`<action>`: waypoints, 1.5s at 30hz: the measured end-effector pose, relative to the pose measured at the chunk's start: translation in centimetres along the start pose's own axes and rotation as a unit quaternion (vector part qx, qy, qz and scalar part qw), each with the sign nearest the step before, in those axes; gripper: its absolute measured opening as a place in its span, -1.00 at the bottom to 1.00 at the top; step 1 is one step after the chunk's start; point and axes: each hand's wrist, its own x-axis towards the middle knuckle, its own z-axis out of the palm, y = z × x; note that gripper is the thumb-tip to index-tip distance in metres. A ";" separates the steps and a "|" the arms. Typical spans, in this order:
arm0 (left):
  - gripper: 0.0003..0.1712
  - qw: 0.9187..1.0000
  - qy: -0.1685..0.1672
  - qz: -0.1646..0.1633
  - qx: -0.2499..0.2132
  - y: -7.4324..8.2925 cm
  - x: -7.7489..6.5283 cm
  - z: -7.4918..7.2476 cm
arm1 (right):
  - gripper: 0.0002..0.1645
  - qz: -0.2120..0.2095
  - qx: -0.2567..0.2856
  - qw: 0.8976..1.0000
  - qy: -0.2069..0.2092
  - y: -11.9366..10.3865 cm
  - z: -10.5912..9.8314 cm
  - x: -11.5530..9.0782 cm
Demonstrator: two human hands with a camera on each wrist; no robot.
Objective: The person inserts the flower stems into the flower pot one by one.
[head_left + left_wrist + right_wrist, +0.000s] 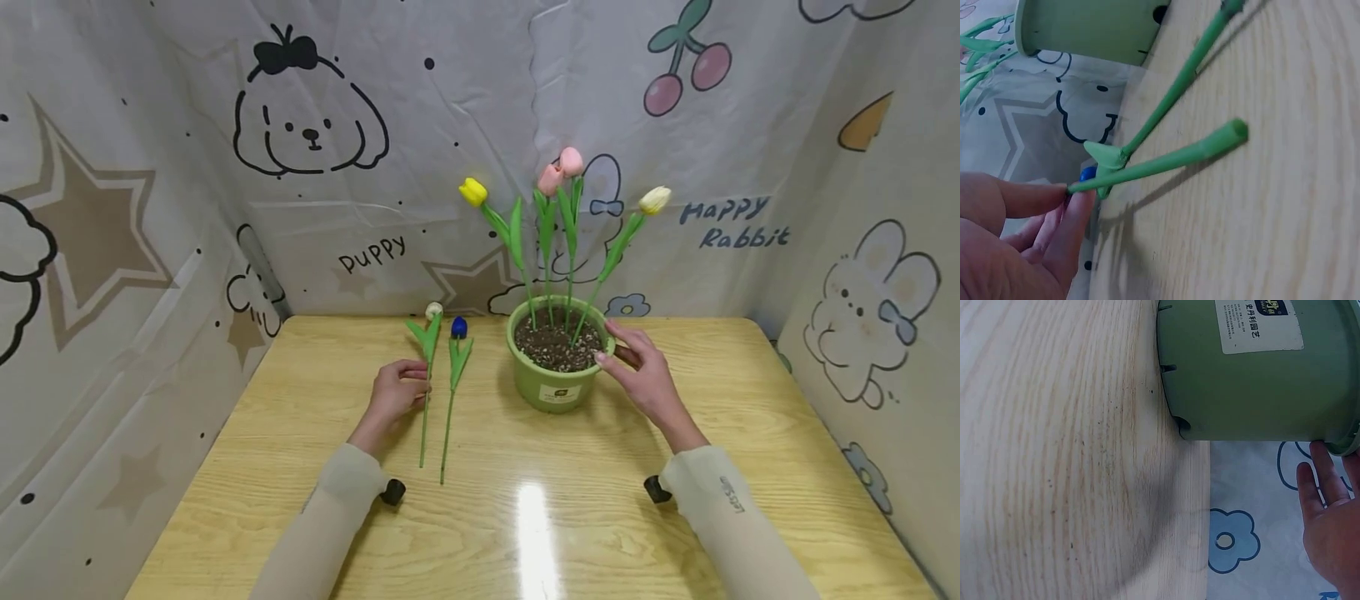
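Pale sleeves (322,525) are seen nearest the camera, with a black device (393,492) worn at each wrist. By the left hand (395,390), the stem of a white tulip (431,340) is pinched between thumb and fingers over the table (600,533); a blue tulip (457,367) is laid just beside it. Well to the right, the rim of an upright green pot (528,375) is touched by the right hand (643,373), its fingers extended rather than wrapped round. Yellow, pink and cream tulips are planted in its soil (553,348).
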 end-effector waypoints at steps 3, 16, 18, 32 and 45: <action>-0.59 1.000 -0.011 -0.001 0.000 -0.1 -0.1 -0.1 | -0.23 0.005 -0.004 1.000 -0.001 0.0 0.0 -0.1; -0.61 0.998 -0.044 0.034 0.009 0.6 -0.7 -0.5 | -0.24 0.002 -0.009 1.000 -0.002 0.2 0.0 0.0; -0.59 0.998 -0.043 0.035 0.009 0.7 -0.9 -0.5 | -0.24 0.001 -0.008 1.000 -0.002 0.2 0.0 0.0; -0.60 0.998 -0.016 0.066 -0.001 2.1 -1.4 -0.2 | -0.25 -0.006 -0.016 1.000 0.002 0.4 0.0 0.1; -0.53 0.996 -0.019 0.081 -0.020 4.1 -2.3 0.0 | -0.24 0.005 -0.015 1.000 -0.003 0.2 0.0 0.0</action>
